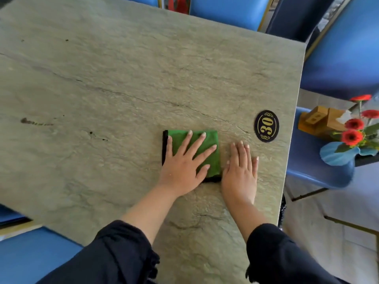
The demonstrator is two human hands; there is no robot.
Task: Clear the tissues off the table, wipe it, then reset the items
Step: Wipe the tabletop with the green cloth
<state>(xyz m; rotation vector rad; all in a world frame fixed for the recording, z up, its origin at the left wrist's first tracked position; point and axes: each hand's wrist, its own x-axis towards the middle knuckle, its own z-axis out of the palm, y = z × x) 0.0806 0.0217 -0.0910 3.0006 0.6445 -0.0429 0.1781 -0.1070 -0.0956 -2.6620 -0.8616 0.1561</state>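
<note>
A stone-patterned tabletop point(123, 78) fills most of the frame, seen from above. Right of centre, a folded green cloth point(207, 148) with a black edge lies flat on it. The left hand point(184, 167) presses down on the cloth, its grip spread wide: fingers straight and fanned apart across the green fabric, the thumb at the cloth's left black edge. Just beside it, at the cloth's right edge, the right hand point(241, 171) lies palm-down on the bare stone, its grip also flat, fingers straight and close together, holding nothing. Both forearms come up from the bottom of the frame out of dark sleeves point(114, 253).

To the upper right of the hands, a black oval number plate point(266, 126) marked "30" in gold sits near the tabletop's right edge. A few dark smudges point(32, 121) mark the stone at the left.

Off the tabletop, at the right of the frame, a blue chair seat point(307, 173) carries a wooden tissue box point(320, 121) and a blue vase point(338, 154) of red flowers point(352, 137). More blue chairs point(223, 11) stand along the top edge.
</note>
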